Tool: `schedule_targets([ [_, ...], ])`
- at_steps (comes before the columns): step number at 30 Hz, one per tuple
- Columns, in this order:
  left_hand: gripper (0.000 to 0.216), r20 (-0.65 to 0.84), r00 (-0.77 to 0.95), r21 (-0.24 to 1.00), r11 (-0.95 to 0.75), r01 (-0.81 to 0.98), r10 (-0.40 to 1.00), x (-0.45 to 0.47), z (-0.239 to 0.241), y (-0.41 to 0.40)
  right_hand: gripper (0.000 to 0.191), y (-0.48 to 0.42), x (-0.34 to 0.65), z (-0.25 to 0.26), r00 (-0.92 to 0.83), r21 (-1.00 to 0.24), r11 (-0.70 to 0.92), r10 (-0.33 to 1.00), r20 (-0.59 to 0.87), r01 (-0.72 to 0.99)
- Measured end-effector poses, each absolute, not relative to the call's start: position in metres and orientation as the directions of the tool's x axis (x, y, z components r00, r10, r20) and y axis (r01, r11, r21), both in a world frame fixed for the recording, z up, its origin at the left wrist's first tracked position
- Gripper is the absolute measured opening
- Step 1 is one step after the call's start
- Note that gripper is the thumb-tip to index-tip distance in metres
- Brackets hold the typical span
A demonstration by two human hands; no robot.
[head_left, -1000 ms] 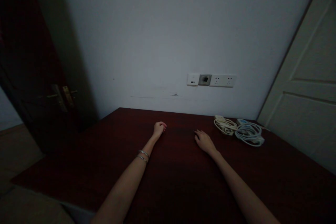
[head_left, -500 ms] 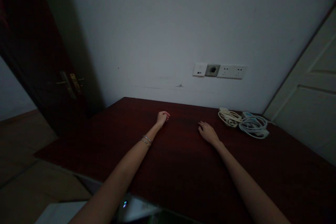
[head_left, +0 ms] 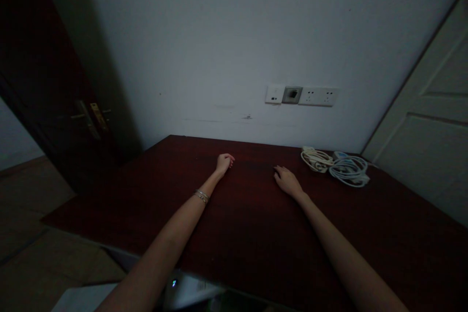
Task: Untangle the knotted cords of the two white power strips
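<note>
My left hand (head_left: pixel 224 163) rests on its side on the dark red-brown table (head_left: pixel 237 224). Its fingers are loosely curled in, and no object shows in them. Two thin bracelets (head_left: pixel 202 196) circle that wrist. To the right, my right hand (head_left: pixel 287 181) lies palm down on the tabletop with its fingers stretched forward, holding nothing. Nearest to it is a coiled cream cable (head_left: pixel 316 160), a short way beyond on the right. A coiled pale blue-white cable (head_left: pixel 349 169) lies right beside that one. A gap of bare tabletop separates my hands.
Behind the table rises a pale wall with a row of sockets (head_left: pixel 302 96). At the left stands a dark door with a metal handle (head_left: pixel 87 117); at the right, a white panelled door (head_left: pixel 431 146). Below the front edge is a pale device with a small lit display (head_left: pixel 174 283).
The view has shifted slightly, so the sockets and cables sit a little further left and higher. Both hands keep nearly the same pose on the table.
</note>
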State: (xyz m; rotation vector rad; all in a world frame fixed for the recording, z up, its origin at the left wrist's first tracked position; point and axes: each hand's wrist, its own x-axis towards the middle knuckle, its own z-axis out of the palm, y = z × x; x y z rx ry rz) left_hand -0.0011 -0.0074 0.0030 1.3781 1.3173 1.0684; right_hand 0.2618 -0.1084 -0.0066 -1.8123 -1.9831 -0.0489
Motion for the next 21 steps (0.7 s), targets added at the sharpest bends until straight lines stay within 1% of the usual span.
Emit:
schedule_targets([
  [5, 0.034, 0.021, 0.053, 0.975, -0.032, 0.22, 0.998, -0.001, 0.004, -0.008, 0.046, -0.108, 0.273, 0.003, 0.039, -0.36, 0.128, 0.906, 0.422, 0.924],
  [9, 0.03, 0.053, 0.059, 0.968, -0.065, 0.243, 0.997, -0.001, 0.005, -0.009, 0.043, -0.114, 0.31, 0.026, 0.163, -0.406, 0.072, 0.84, 0.517, 0.911],
  [12, 0.017, 0.087, 0.063, 0.961, -0.101, 0.258, 0.994, -0.001, 0.007, -0.012, 0.041, -0.121, 0.352, 0.045, 0.283, -0.43, -0.016, 0.775, 0.565, 0.903],
  [13, 0.015, 0.102, 0.063, 0.958, -0.115, 0.261, 0.993, -0.001, 0.007, -0.012, 0.04, -0.123, 0.365, 0.051, 0.319, -0.436, -0.049, 0.756, 0.572, 0.898],
  [17, 0.025, 0.151, 0.061, 0.949, -0.162, 0.27, 0.987, -0.001, 0.009, -0.013, 0.04, -0.123, 0.405, 0.066, 0.438, -0.464, -0.173, 0.707, 0.556, 0.869],
  [21, 0.025, 0.159, 0.054, 0.941, -0.168, 0.292, 0.986, 0.0, 0.009, -0.013, 0.042, -0.109, 0.421, 0.071, 0.439, -0.463, -0.19, 0.732, 0.521, 0.866],
])
